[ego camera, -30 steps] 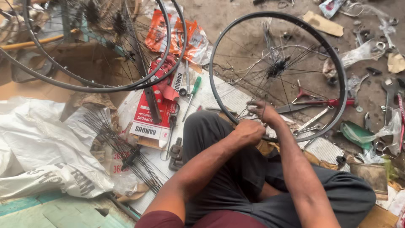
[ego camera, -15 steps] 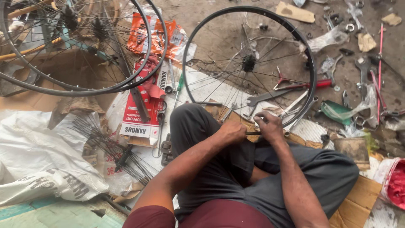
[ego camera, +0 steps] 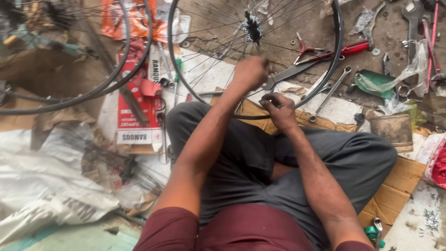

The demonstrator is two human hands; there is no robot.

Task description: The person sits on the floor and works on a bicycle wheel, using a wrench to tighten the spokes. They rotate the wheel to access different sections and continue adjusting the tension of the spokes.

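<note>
The person sits on the floor (ego camera: 320,32) with crossed legs, and a bicycle wheel (ego camera: 253,60) stands in front of the knees. Its black rim leans against the legs, and the hub (ego camera: 253,28) with its thin spokes is at the far side, near the top of the view.

The left hand (ego camera: 250,72) is raised inside the wheel, among the spokes. It is blurred, the fingers look curled together, but I cannot tell if they pinch a spoke or not. The right hand (ego camera: 278,109) is lower, at the near edge of the rim. Its fingers are bent and pressed together on the rim, maybe around a small part there, too small to see.

To the right of the wheel many tools lie on the floor: a long spanner (ego camera: 330,93) just outside the rim, a red-handled tool (ego camera: 348,48), and small red pliers (ego camera: 304,49) seen through the spokes. Farther right there is a green piece (ego camera: 371,81) under clear plastic, and a dusty round tin (ego camera: 396,131) near the right knee.

To the left, a second wheel (ego camera: 88,69) lies partly in view, well apart from the hands. Between the two wheels there is a red and white box (ego camera: 134,116) with small tools beside it. A bundle of loose spokes (ego camera: 125,167) lies near the left, on a white sack (ego camera: 42,186). Brown cardboard (ego camera: 395,186) is under the right leg.
</note>
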